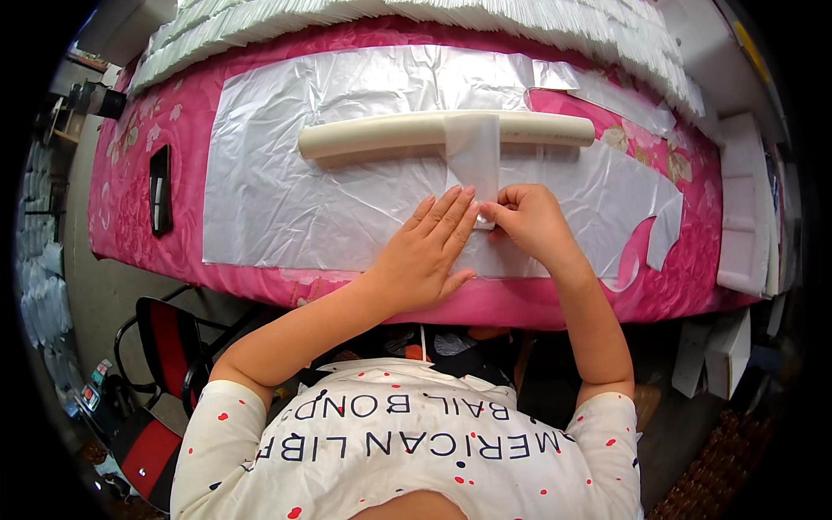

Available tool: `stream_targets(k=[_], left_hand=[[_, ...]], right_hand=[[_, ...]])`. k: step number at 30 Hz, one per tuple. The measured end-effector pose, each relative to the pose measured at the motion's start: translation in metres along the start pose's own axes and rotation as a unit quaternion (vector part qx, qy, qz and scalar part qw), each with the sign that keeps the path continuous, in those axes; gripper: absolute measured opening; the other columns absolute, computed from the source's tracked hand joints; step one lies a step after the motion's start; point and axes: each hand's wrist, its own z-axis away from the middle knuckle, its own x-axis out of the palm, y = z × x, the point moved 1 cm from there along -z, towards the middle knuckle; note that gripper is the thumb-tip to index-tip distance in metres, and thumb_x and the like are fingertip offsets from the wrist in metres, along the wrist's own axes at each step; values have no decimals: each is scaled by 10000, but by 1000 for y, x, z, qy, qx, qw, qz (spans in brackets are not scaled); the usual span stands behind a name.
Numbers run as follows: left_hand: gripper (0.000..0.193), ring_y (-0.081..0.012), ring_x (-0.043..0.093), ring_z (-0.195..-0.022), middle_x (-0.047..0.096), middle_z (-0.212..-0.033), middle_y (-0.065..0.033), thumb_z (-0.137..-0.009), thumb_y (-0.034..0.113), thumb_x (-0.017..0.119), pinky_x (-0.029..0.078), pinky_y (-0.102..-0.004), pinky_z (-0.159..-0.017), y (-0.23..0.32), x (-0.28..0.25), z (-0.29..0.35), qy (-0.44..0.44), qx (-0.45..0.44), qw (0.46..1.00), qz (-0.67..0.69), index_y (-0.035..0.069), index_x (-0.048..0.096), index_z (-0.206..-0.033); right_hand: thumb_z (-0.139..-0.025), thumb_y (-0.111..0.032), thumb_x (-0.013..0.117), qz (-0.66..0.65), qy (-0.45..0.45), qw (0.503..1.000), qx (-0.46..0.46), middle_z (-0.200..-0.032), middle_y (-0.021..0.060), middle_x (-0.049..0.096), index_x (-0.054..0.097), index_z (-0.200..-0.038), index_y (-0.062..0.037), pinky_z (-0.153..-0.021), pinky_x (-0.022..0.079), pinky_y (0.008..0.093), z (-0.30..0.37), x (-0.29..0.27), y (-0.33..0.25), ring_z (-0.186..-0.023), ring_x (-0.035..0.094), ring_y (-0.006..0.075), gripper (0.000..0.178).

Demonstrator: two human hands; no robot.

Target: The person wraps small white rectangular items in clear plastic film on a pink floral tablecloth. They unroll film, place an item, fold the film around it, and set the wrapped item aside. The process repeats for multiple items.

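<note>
A cream-coloured tube (381, 134) lies crosswise on a silvery plastic sheet (277, 199) spread over the table. Draped over the tube's middle, a translucent plastic strip (472, 152) hangs toward me. My left hand (431, 247) rests flat, fingers stretched out, its fingertips at the strip's left edge near its lower end. With thumb and forefinger together, my right hand (524, 221) pinches the strip's near end, close to the left fingertips. The pinched edge itself is partly hidden by the fingers.
A pink flowered cloth (173, 113) covers the table. Long stacks of folded white bags (416, 10) line the far edge. A black phone (160, 191) lies at the left. White boxes (747, 204) stand at the right end. A red and black chair (165, 342) is at the lower left.
</note>
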Motion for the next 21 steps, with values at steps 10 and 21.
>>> stream_targets(k=[10, 21], left_hand=[[624, -312, 392, -1242, 405, -1340, -189, -767, 260, 603, 289, -423, -1038, -7, 3, -9, 23, -9, 1000, 2, -30, 403, -1282], [417, -243, 562, -1039, 581, -1133, -144, -656, 22, 601, 436, -352, -849, -17, 1, -26, 92, 22, 994, -53, -33, 556, -1068]], right_hand=[[-710, -205, 690, 388, 212, 780, -443, -1147, 115, 567, 580, -1112, -38, -957, 386, 405, 14, 4, 17, -1109, 505, 256, 449], [-669, 32, 509, 261, 20, 869, -420, -1129, 134, 587, 605, -1064, 11, -941, 407, 378, -8, -18, 1, -1080, 514, 304, 407]])
